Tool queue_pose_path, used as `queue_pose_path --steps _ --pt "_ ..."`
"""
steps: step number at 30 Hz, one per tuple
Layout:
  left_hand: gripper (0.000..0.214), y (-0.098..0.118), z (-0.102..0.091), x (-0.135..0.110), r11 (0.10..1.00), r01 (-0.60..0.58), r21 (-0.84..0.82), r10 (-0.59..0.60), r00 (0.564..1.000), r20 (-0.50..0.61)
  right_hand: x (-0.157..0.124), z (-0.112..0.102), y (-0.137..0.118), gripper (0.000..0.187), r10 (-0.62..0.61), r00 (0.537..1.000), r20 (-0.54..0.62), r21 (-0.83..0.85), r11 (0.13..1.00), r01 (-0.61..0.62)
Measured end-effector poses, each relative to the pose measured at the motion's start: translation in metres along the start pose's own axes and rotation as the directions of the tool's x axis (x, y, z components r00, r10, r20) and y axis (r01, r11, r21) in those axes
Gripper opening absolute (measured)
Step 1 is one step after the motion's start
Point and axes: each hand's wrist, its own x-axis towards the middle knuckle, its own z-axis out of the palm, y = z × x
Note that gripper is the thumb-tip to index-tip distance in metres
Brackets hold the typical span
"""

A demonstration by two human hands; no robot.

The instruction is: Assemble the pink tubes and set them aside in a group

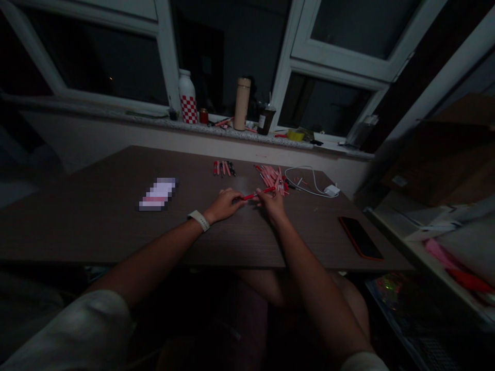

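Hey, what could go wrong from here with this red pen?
The red pen is held between the left hand and right hand. If it slips, it could scatter the loose pink pen pile just beyond. Loose pens might also snag the white charging cable beside that pile.

One red pen point(259, 194), two pen piles point(270, 179), one phone point(360, 237), one white charger point(331, 190), one thermos point(242, 103).

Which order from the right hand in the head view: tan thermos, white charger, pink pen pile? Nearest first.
1. The pink pen pile: on the table, just beyond the right hand.
2. The white charger: on the table, off to the hand's right.
3. The tan thermos: on the windowsill, past the table.
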Motion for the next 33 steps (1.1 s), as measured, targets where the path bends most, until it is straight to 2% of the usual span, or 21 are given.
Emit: queue_pose_path --steps 4,6,8,11,14,20,25,33 --pt "0.03 0.002 -0.002 0.001 1.0 -0.006 -0.026 0.005 0.998 -0.056 0.0 -0.003 -0.005 0.028 0.173 0.985 0.025 0.116 0.978 -0.174" --pt "0.031 0.002 -0.004 0.001 1.0 0.019 -0.02 -0.02 0.995 -0.099 0.001 -0.006 -0.009 0.017 0.278 0.96 0.042 0.223 0.934 -0.28" --pt "0.029 0.0 -0.006 0.001 0.998 0.062 0.011 -0.06 0.987 -0.151 0.004 -0.009 -0.012 0.012 0.334 0.942 0.025 0.335 0.885 -0.323" --pt "0.025 -0.006 -0.007 0.001 0.984 0.157 0.089 -0.139 0.973 -0.183 0.008 -0.014 -0.015 0.013 0.339 0.94 -0.026 0.439 0.849 -0.294" --pt "0.021 -0.01 -0.007 -0.001 0.959 0.227 0.171 -0.205 0.969 -0.136 0.011 -0.018 -0.016 0.013 0.322 0.945 -0.06 0.443 0.857 -0.264" --pt "0.018 -0.01 -0.006 -0.002 0.946 0.233 0.227 -0.228 0.972 -0.052 0.011 -0.018 -0.02 0.021 0.348 0.933 -0.095 0.471 0.841 -0.266" --pt "0.018 -0.013 -0.006 -0.003 0.936 0.255 0.244 -0.248 0.967 -0.059 0.01 -0.017 -0.021 0.027 0.365 0.926 -0.093 0.4 0.866 -0.301" --pt "0.017 -0.017 -0.006 -0.003 0.935 0.246 0.257 -0.241 0.969 -0.054 0.006 -0.013 -0.022 0.027 0.376 0.922 -0.093 0.397 0.863 -0.312"
